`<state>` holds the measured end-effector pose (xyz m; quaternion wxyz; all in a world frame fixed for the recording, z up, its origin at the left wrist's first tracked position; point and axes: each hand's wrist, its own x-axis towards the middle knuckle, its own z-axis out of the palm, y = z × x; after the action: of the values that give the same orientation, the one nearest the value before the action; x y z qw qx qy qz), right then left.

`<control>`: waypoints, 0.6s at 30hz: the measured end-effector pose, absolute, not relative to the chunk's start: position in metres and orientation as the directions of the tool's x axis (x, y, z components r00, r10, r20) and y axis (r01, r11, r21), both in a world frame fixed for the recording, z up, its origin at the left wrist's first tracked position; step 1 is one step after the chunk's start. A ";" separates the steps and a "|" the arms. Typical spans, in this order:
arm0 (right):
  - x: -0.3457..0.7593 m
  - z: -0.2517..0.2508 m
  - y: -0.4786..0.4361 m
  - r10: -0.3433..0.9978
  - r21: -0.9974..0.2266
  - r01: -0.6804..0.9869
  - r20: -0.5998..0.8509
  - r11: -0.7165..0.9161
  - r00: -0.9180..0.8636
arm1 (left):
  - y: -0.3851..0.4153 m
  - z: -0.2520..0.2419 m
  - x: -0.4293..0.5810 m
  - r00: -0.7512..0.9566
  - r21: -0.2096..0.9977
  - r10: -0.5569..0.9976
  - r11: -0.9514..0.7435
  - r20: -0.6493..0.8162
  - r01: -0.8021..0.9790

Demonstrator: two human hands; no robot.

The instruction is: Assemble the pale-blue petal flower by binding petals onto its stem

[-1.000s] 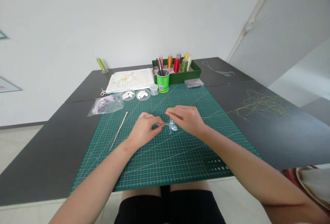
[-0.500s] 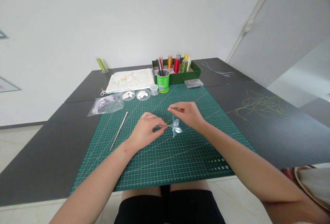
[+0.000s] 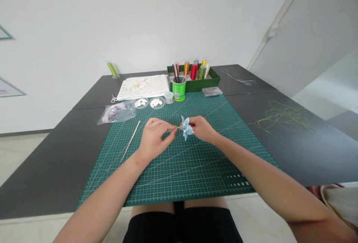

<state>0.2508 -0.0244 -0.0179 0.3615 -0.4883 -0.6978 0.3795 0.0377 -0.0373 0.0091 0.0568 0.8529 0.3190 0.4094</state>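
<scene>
Dark counter (image 3: 50,161) carried a green cutting mat (image 3: 179,172). Both hands worked mid-mat, just above it. The left hand (image 3: 152,140) was pinched shut on the thin stem (image 3: 173,128). Just to its right, the right hand (image 3: 203,128) gripped the pale blue flower (image 3: 185,127) with its fingertips. My read: pinch the stem firmly close to the bloom and go light on the petals to avoid creasing. Versus 0.5 s earlier, the flower sat higher with its petals turned up, and the right hand was closer in.

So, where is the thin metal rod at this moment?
In the head view the thin metal rod lies on the green cutting mat, left of the left hand and nearer than the clear plastic bag.
</scene>
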 end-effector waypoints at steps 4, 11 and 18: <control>0.235 -0.016 -0.036 0.930 -0.961 0.262 -0.011 0.092 -0.366 | -0.039 0.010 0.040 0.327 0.530 0.706 -0.696 0.629 0.484; 0.226 -0.009 -0.050 0.873 -0.979 0.157 -0.188 -0.130 -0.450 | -0.035 0.002 0.050 0.277 0.974 0.937 -0.226 0.212 0.020; 0.231 -0.018 -0.040 0.954 -0.931 0.315 0.095 0.186 -0.283 | -0.035 0.004 0.052 0.306 0.990 0.942 -0.140 0.139 -0.018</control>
<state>0.2311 -0.0403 -0.0180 0.3708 -0.4700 -0.6750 0.4312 0.0518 -0.0351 0.0039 0.5337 0.6067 0.3807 0.4496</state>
